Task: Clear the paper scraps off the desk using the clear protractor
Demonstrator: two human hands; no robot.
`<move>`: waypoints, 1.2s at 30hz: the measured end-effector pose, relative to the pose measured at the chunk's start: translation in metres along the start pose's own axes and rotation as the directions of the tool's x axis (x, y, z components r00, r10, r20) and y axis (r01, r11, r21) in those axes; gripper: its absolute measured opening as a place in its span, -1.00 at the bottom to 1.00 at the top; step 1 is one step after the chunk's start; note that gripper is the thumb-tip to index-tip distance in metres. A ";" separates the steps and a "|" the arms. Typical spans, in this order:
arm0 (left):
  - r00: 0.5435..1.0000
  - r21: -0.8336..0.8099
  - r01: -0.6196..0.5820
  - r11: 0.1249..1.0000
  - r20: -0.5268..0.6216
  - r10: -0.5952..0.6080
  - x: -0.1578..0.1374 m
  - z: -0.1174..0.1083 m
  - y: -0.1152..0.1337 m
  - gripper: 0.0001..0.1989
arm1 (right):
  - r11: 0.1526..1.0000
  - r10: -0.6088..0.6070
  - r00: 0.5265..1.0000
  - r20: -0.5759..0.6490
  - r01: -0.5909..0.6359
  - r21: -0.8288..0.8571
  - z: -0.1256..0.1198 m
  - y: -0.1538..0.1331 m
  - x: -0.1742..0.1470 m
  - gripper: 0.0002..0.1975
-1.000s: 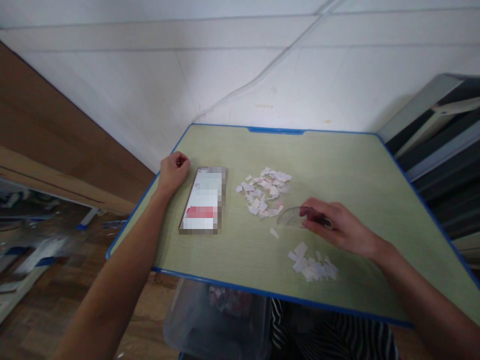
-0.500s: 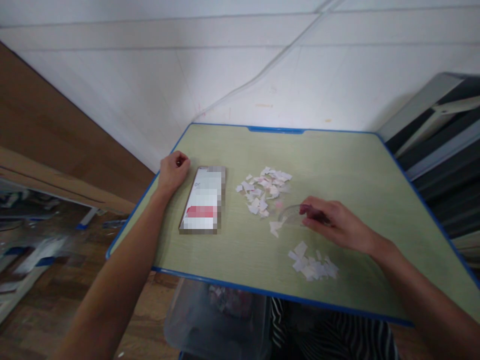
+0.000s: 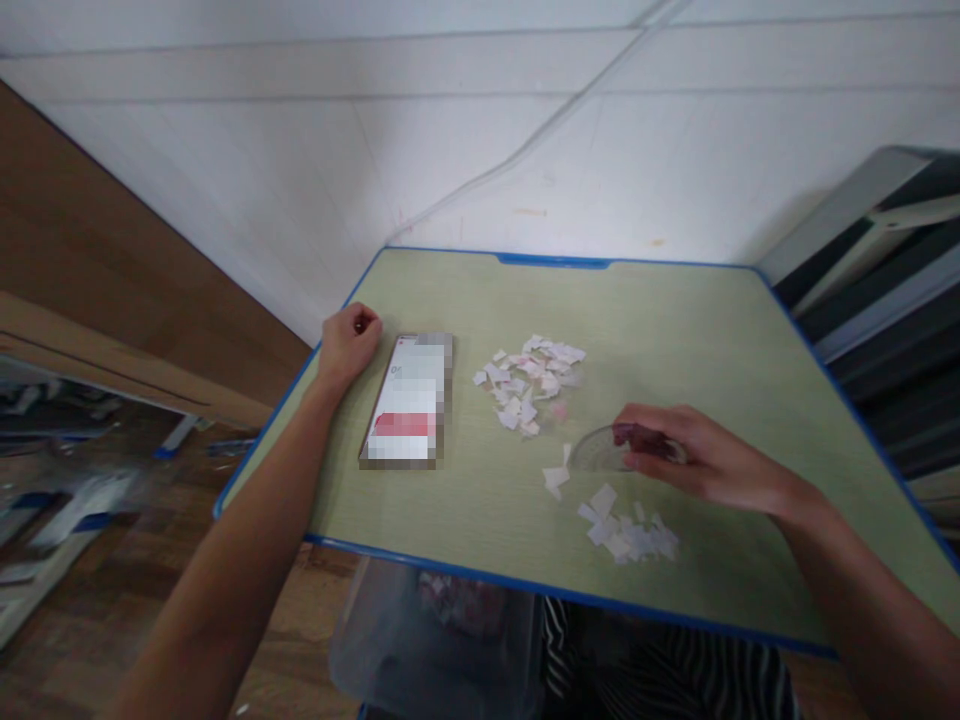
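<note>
My right hand [image 3: 697, 455] is closed on a clear, curved plastic piece with fine marks along it, which looks like a protractor [image 3: 596, 449]. A dark red patch shows between the fingers; what it is I cannot tell. Just left of the protractor lie a few white paper scraps [image 3: 555, 478]. Below it is a small cluster of paper scraps [image 3: 626, 530], and a larger pile of torn paper [image 3: 536, 375] sits farther up the table. My left hand [image 3: 350, 340] rests in a loose fist at the table's left edge, beside a phone [image 3: 409, 400].
The pale green table [image 3: 675, 320] has a blue rim and stands against a white wall [image 3: 480, 140]. Below its front edge is a clear plastic bin [image 3: 375, 650]. A brown panel [image 3: 142, 240] stands at left, a grey metal frame [image 3: 840, 230] at right.
My right hand has moved slightly right and toward me with the protractor. A few scraps near its edge have shifted a little toward the lower cluster. My left hand stays put.
</note>
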State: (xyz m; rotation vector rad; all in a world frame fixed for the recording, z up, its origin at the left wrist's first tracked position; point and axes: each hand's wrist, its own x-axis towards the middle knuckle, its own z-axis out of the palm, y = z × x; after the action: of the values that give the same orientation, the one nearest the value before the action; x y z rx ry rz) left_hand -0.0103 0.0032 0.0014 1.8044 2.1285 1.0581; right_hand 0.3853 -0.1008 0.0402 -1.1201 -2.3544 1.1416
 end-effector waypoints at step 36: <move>1.000 -0.024 0.008 1.000 0.009 -0.008 -0.001 -0.001 0.002 -0.93 | 0.999 0.041 0.987 -0.154 -0.041 0.000 0.003 0.012 0.006 -0.84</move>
State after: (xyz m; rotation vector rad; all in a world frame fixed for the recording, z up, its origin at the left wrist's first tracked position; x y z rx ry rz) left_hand -0.0092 0.0019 0.0030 1.7848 2.1074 1.0668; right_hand 0.3856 -0.0931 0.0284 -1.2172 -2.2259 1.0256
